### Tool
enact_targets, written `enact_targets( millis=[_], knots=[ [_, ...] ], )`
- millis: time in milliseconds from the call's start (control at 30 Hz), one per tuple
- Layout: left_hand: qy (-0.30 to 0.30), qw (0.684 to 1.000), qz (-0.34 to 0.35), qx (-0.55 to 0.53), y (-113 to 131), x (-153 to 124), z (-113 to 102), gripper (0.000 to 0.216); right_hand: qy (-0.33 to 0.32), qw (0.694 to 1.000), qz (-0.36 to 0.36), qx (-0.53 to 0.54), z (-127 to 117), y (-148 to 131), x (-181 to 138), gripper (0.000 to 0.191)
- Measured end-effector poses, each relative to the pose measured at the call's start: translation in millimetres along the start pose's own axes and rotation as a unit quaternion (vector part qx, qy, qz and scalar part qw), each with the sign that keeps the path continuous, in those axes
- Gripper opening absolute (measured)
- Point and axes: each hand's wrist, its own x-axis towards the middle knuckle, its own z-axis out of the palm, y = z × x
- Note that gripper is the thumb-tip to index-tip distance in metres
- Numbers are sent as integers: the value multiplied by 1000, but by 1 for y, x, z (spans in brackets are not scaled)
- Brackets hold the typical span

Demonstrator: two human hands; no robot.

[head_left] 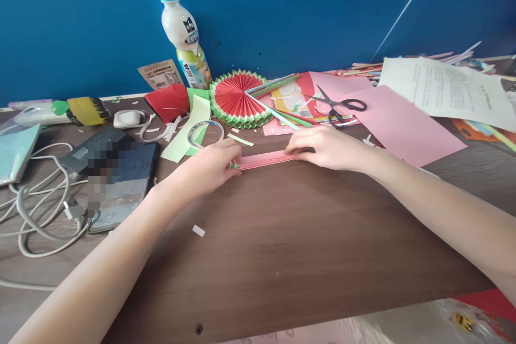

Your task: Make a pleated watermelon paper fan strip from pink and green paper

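Observation:
A folded strip of pink paper [264,160], stacked in narrow layers, lies across the middle of the table. My left hand [215,165] pinches its left end, where a bit of green shows at the fingertips. At the other end, my right hand [318,148] grips the strip between thumb and fingers. Just behind the hands stands a round pleated paper fan [237,99], red with a green and white zigzag rim. A roll of tape [205,134] rests on pale green paper [181,140] near my left hand. Black-handled scissors [336,107] lie open beyond my right hand.
A bottle [181,37] leans against the blue wall. At left are a phone [124,188], a black box-shaped device [97,150] and white cables [36,231]. Pink sheets [411,126] and a printed page [447,91] cover the right. A paper scrap [199,231] lies in front.

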Motion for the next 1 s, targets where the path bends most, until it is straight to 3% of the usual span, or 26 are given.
enact_targets(
  millis=[133, 267, 467, 633, 767, 1000],
  knots=[
    [21, 999, 8, -25, -1, 1, 4, 9, 0, 1000, -12, -8, 2, 4, 0, 24],
    [22, 998, 7, -64, -2, 2, 1, 20, 3, 999, 33, 5, 1, 1, 1, 20],
    [10, 985, -87, -149, -7, 1, -5, 21, -1, 985, 110, 135, -7, -6, 3, 25],
    [9, 981, -101, -163, -10, 1, -2, 20, -48, 972, 153, 174, -8, -5, 4, 28],
    [-1, 984, -77, -162, -9, 1, 0, 19, -65, 976, 140, 151, -6, -4, 4, 24],
    [13, 995, -2, -102, -5, 2, 0, 18, -31, 994, 70, 79, -1, -5, 3, 21]
  ],
)
